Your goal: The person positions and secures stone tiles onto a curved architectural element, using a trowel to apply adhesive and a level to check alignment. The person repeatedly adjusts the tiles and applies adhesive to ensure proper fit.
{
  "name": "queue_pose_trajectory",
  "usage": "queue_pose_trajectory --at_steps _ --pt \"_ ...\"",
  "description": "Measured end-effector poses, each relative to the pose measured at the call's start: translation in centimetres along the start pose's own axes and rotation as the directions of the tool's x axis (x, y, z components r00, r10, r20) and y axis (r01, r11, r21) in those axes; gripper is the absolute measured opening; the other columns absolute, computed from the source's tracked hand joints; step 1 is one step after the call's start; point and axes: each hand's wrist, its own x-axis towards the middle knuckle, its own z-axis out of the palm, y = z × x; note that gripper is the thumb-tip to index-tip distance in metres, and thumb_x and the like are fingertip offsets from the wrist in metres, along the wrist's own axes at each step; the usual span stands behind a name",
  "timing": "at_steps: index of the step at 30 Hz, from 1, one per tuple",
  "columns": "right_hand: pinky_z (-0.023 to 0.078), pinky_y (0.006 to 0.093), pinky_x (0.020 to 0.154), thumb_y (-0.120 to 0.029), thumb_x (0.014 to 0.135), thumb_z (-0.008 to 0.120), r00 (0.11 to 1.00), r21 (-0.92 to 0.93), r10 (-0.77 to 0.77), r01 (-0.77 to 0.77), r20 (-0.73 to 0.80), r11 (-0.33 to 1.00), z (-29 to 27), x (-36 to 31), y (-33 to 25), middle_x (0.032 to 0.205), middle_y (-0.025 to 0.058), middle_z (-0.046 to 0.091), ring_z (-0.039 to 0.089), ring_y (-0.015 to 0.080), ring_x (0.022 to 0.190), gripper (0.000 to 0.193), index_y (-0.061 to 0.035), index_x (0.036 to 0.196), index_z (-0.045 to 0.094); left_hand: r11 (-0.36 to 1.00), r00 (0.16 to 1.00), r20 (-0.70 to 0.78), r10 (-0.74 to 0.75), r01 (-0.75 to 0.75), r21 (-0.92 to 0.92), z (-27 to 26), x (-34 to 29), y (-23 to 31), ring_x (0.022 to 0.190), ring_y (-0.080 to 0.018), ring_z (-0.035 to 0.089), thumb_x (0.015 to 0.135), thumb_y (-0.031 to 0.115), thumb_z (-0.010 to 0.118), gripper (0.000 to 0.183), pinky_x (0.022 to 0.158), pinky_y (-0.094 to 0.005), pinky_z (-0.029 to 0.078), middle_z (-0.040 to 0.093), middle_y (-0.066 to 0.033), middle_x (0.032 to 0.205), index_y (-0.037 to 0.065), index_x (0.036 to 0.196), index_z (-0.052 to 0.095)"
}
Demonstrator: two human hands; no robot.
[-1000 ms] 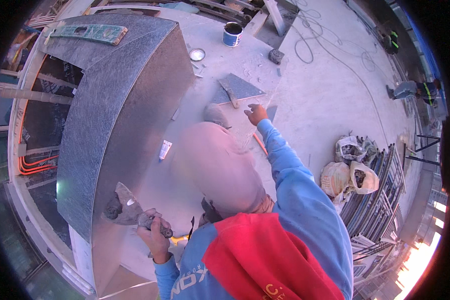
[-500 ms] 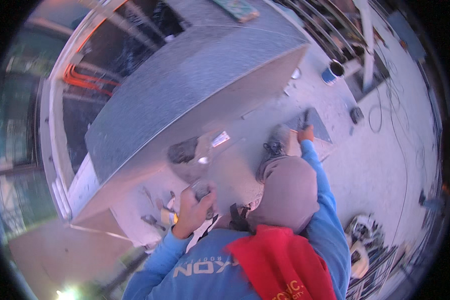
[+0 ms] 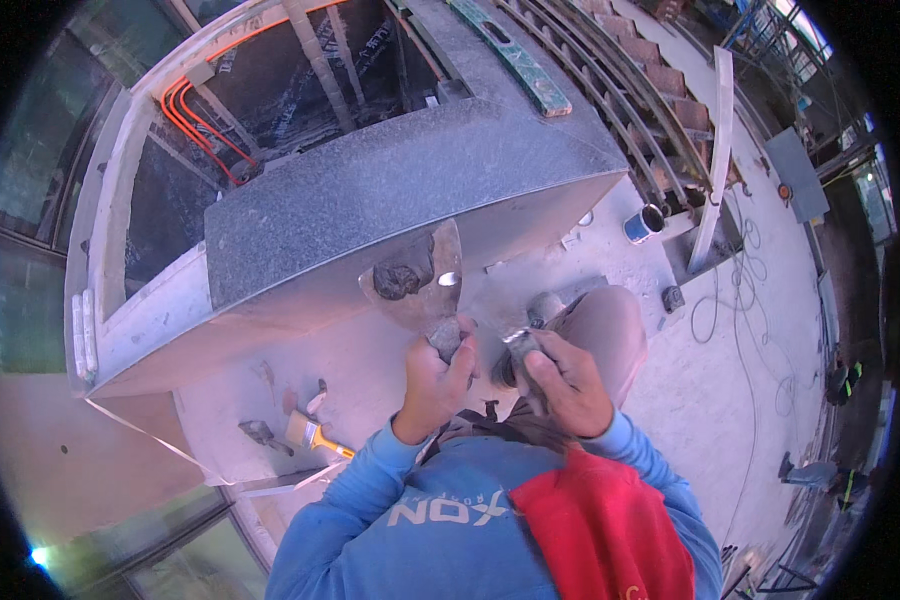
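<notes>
Across the head view runs a grey counter [image 3: 370, 180]; at its front edge, a trowel [image 3: 422, 304] bearing dark paste [image 3: 398, 281] points away from the left hand [image 3: 432, 380], closed round its handle. Just beside, the right hand [image 3: 570, 385] clasps a second tool [image 3: 521, 347], slanting toward the trowel.

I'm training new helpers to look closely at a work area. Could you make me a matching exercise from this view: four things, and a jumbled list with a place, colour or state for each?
Things:
1. broad scraper
2. level
3. brush
4. can

Descriptions:
A. yellow-handled
B. green, lying on the grey slab
C. blue and white
D. held in the left hand, dark lump on its blade

Pairs: 1-D, 2-B, 3-A, 4-C
</notes>
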Motion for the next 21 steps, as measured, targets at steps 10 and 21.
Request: queue_pose_trajectory --at_steps 10,21 --pt "0.041 0.0238 0.05 -0.033 0.108 0.046 0.987 0.122 0.031 -0.05 0.157 0.991 2.8 -0.9 0.3 0.071 0.0002 0.057 0.051 0.0064 0.054 0.044 0.0017 0.132 0.057 0.955 0.99 0.057 0.127 -0.137 0.264 -2.2 -3.1 2.2 0.056 -0.0084 0.054 0.097 0.008 0.054 0.012 0.052 -0.0273 0.043 0.058 -0.0014 0.064 0.002 0.09 0.061" --pt "0.046 0.0315 0.055 -0.026 0.103 0.055 0.981 -0.188 -0.102 0.133 0.165 0.973 -0.7 1.7 -4.0 0.068 0.0079 0.059 0.057 0.0154 0.057 0.039 0.0008 0.132 0.06 0.984 0.974 0.187 -0.126 0.099 0.146 -3.3 -5.5 3.4 0.056 -0.0092 0.054 0.095 0.006 0.052 0.014 0.053 -0.0266 0.044 0.057 -0.0019 0.071 0.0 0.107 0.057"
